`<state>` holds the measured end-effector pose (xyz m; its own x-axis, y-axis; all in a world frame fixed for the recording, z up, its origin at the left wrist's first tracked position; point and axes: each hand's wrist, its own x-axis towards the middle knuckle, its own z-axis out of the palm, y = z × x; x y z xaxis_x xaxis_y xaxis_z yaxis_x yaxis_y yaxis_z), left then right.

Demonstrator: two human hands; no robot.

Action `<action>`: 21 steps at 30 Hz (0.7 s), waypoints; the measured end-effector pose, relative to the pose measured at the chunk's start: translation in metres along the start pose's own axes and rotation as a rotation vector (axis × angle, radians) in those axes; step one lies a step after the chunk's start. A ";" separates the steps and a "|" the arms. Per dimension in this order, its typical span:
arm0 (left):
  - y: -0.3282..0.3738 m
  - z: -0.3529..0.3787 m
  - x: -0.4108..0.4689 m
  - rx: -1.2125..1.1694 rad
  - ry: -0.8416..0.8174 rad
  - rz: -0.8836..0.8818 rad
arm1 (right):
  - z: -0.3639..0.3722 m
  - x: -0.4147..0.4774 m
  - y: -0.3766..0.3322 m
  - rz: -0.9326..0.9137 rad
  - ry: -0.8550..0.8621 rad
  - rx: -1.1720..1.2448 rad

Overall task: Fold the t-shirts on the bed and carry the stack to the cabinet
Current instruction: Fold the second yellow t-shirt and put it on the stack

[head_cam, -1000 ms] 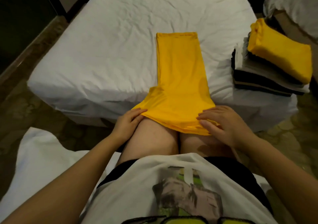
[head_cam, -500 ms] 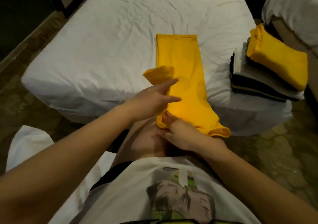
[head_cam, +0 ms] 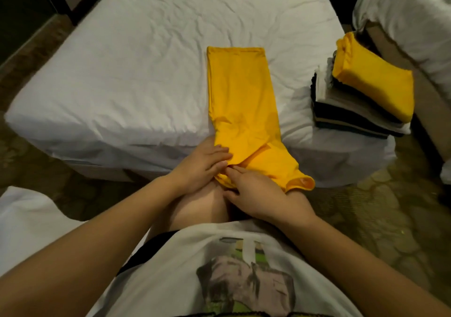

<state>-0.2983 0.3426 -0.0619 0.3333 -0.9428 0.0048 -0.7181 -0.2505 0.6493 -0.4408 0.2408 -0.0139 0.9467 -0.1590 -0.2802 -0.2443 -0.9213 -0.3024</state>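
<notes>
A yellow t-shirt (head_cam: 241, 97) lies folded into a long narrow strip on the white bed (head_cam: 146, 60), its near end hanging over the bed's edge onto my knees. My left hand (head_cam: 200, 168) rests flat on the near left corner of the strip. My right hand (head_cam: 253, 190) lies beside it, fingertips on the cloth's lower edge; whether they pinch it is unclear. A stack of folded t-shirts (head_cam: 353, 107), dark and light ones with a yellow one on top, sits on the bed's right corner.
A second white bed (head_cam: 410, 16) stands at the far right, close behind the stack. White bedding (head_cam: 29, 219) lies at my lower left. Patterned floor (head_cam: 380, 219) runs between me and the bed.
The left sleeve, spread out a second ago and lifted half a second ago, now lies folded onto the strip. My left hand came back down to the near corner. My right hand moved left.
</notes>
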 end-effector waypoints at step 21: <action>0.014 -0.002 0.004 0.477 -0.199 0.064 | -0.009 -0.032 0.051 0.106 0.220 -0.040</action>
<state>-0.3055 0.3359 -0.0510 0.1905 -0.9714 -0.1415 -0.9473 -0.2198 0.2332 -0.4815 0.1960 -0.0117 0.9403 -0.3248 -0.1017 -0.3401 -0.9081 -0.2443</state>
